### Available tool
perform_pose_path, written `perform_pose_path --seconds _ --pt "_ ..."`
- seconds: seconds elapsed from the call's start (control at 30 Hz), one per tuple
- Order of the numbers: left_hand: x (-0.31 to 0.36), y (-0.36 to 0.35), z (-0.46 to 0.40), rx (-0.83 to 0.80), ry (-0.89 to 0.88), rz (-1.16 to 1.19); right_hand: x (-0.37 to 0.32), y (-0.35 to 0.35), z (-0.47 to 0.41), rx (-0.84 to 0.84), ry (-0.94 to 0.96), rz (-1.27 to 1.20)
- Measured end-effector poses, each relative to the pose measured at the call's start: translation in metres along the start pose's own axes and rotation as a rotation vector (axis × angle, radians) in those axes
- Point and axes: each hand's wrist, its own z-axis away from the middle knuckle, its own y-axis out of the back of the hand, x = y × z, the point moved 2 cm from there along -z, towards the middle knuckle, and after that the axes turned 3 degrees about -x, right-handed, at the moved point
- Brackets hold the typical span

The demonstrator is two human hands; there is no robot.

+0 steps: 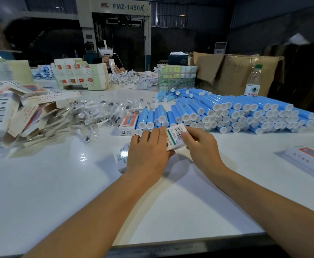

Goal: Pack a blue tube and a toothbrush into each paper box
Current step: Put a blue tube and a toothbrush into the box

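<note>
A white paper box [176, 135] with a barcode and a green stripe lies on the white table [78, 192] in front of me. My left hand [148, 151] lies flat over its left part, fingers straight. My right hand [200, 144] grips the box's right end with curled fingers and thumb. Just beyond the hands lies a big stack of blue tubes [236, 112] with white caps. Wrapped toothbrushes [96, 112] are heaped to the left of the tubes. Another closed box [128, 123] sits beside the tubes.
Flat and half-folded boxes [22, 116] are piled at the left. Packed boxes [312, 157] lie at the right edge. A water bottle [253, 81] and cardboard cartons [232, 71] stand behind the tubes. Across the table a person [109, 60] handles a box.
</note>
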Motion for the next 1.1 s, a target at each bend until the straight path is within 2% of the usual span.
perform_pose_path --seconds 0.17,0.3,0.5,0.73,0.97,1.1 --pt "-0.0004 -0.0046 -0.0011 -0.008 0.022 -0.02 0.0055 0.0019 -0.0015 0.107 -0.05 -0.042" --pt "0.0015 -0.0054 0.0004 -0.017 0.014 -0.046 0.0043 -0.0007 0.0024 0.131 0.037 0.044" --pt "0.0025 -0.0044 0.0003 -0.021 0.029 -0.051 0.0032 -0.0022 0.0029 0.121 0.098 0.093" --pt "0.0051 -0.0063 0.0017 -0.033 -0.006 -0.062 0.0049 -0.0018 -0.002 0.082 0.045 0.064" --pt "0.0078 -0.0048 0.003 -0.027 0.008 -0.1 0.0032 -0.0049 0.0001 0.117 0.111 0.13" --pt "0.0046 -0.0048 0.0026 -0.033 0.009 -0.098 0.0054 -0.0032 -0.0015 0.074 0.075 0.102"
